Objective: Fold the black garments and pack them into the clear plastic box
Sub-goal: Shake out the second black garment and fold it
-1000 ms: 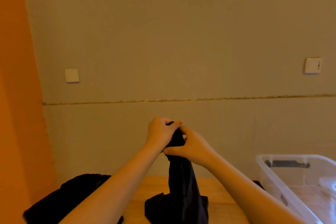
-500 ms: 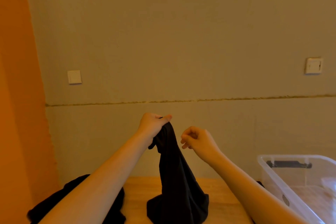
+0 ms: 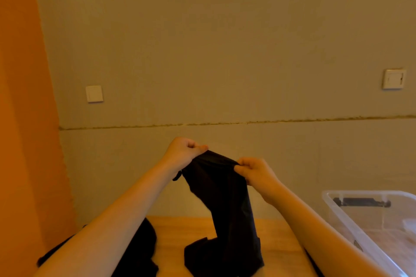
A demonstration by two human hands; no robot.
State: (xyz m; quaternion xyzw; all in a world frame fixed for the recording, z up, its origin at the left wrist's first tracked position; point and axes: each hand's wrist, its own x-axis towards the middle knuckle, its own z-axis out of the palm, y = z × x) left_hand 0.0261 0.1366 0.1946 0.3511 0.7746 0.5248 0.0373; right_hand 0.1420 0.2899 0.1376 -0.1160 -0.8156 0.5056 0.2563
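Left hand (image 3: 183, 155): fingers curling, pinching the black garment (image 3: 225, 204) top edge.
Right hand (image 3: 256, 173): pinching the other corner.
Garment: hanging onto the worktop (image 3: 180, 229).
Clear plastic box (image 3: 351, 227): sitting right.

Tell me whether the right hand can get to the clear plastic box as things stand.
Probably yes: the clear plastic box stands open just right of the right hand, nothing between. But that hand pinches the hanging black garment, which would come along.
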